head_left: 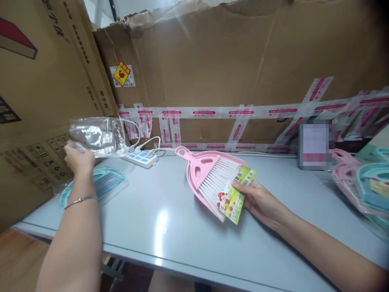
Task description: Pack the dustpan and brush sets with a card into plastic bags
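The left hand [80, 159] reaches forward, fingers closed on one clear bag [99, 137], near one teal dustpan [111, 180]. At the middle of the surface [133, 219], one pink dustpan [194, 178] bears one brush [216, 174]; the right hand [258, 199], angled inward, pinches one card [232, 198].

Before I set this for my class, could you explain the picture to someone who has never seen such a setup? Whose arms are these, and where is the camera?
There is no machine: these are a person's bare hands, seen in one picture from a camera worn on the head, looking forward and down. The left hand holds a clear plastic bag. The right hand grips a pink dustpan and brush set at its printed card. On the grey table lie a wrapped teal item, partly behind the left forearm, a power strip, and wrapped pink and teal items at the right edge. A large cardboard box stands behind.
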A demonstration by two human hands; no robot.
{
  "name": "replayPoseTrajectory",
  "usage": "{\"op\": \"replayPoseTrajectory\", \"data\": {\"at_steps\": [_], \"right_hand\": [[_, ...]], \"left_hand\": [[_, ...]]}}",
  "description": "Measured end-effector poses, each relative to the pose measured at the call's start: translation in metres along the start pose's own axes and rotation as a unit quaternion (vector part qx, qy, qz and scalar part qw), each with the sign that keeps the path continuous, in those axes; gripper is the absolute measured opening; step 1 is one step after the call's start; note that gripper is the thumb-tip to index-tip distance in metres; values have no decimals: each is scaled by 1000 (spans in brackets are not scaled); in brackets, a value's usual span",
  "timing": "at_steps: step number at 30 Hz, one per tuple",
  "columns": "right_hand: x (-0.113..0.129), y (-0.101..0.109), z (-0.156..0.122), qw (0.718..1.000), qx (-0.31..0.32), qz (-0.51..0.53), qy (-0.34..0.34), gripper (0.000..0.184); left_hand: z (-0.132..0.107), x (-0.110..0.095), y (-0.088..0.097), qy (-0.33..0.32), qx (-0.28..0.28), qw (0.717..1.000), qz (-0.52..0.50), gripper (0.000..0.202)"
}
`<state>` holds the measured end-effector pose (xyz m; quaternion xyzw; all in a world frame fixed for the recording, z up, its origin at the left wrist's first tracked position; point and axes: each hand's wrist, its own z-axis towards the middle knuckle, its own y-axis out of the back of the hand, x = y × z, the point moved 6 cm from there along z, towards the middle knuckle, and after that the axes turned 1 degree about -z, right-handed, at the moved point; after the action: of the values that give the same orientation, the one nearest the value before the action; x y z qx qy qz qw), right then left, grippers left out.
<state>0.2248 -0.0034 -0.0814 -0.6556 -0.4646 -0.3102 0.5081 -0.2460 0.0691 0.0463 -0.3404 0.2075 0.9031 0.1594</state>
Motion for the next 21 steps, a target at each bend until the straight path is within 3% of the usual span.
{"op": "replayPoseTrajectory", "data": {"at_steps": [2,3,5,7,8,9,10,11,14,16,18,20,21], "right_hand": [[0,1,2,1000,-4,5,-2,21],[1,2,2,1000,-5,8,-1,23],[1,4,4,1000,0,17,6,27],[2,5,6,1000,12,25,11,31],[2,6,6,999,20,27,12,33],[2,5,6,999,32,25,10,34],[1,4,6,999,49,19,4,35],[0,1,5,997,71,6,-7,35],[-4,-8,1,987,148,-48,-38,38],[-2,-6,3,982,162,-83,-47,39],[10,13,11,987,72,-145,-21,40],[32,47,21,972,-90,-212,37,49],[45,66,25,953,-175,-238,74,58]], "left_hand": [[-7,9,9,64,14,994,84,72],[-13,4,11,78,19,990,120,84],[-26,-28,8,15,-6,988,157,90],[-44,-71,-1,-69,-47,994,67,77],[-55,-87,-14,-76,-4,996,-37,67],[-69,-99,-37,-40,113,981,-150,58],[-91,-112,-67,11,295,924,-241,55],[-114,-124,-86,25,396,878,-267,56],[-163,-145,-114,39,529,764,-368,55],[-176,-149,-118,53,554,702,-444,44],[-172,-147,-115,62,536,692,-479,31],[-161,-143,-109,64,497,714,-488,27],[-156,-141,-106,64,477,727,-490,27]]}}
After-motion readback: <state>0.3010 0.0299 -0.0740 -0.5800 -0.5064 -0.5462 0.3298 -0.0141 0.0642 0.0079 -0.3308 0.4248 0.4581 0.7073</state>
